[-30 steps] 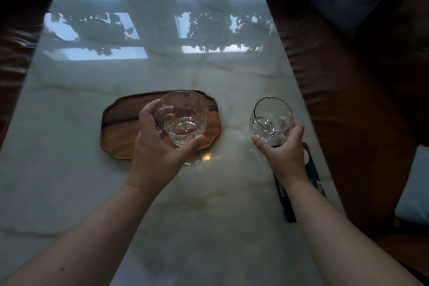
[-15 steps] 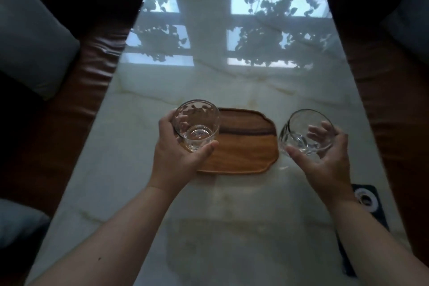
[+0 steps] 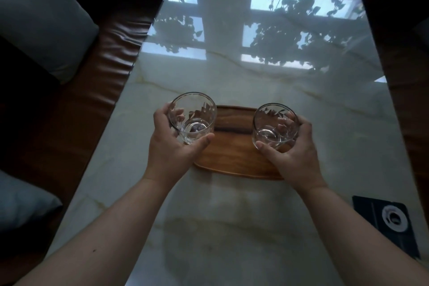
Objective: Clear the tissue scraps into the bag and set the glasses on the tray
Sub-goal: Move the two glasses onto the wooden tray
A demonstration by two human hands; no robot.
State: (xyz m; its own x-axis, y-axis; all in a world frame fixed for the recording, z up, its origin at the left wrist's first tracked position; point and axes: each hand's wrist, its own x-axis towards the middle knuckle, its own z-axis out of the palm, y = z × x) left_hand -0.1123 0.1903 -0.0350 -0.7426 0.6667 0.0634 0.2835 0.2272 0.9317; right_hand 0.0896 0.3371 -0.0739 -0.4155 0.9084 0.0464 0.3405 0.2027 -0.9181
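Pale marble with faint gold veins forms the long table [image 3: 232, 227], whose far half mirrors a window grid and trailing leaves, so the stone's own pattern is hard to read there. Brown leather seating [image 3: 111, 53] runs along the left edge with two grey-blue cushions on it, one [image 3: 39, 16] near the top left corner and one [image 3: 21, 204] lower down; both are cut off by the frame. One wooden tray [image 3: 232, 153] lies at mid-table, its left and right ends hidden behind the hands. Two clear glasses are in view, both upright with open mouths. The left hand [image 3: 167, 146] wraps round the left glass [image 3: 192, 121], thumb on the near side, over the tray's left end. The right hand [image 3: 294, 153] grips the right glass [image 3: 275, 126] over the tray's right end. Whether either base touches the wood cannot be told. One dark flat object [image 3: 390, 223] with a white ring on it lies by the table's right edge; what it is stays unclear.
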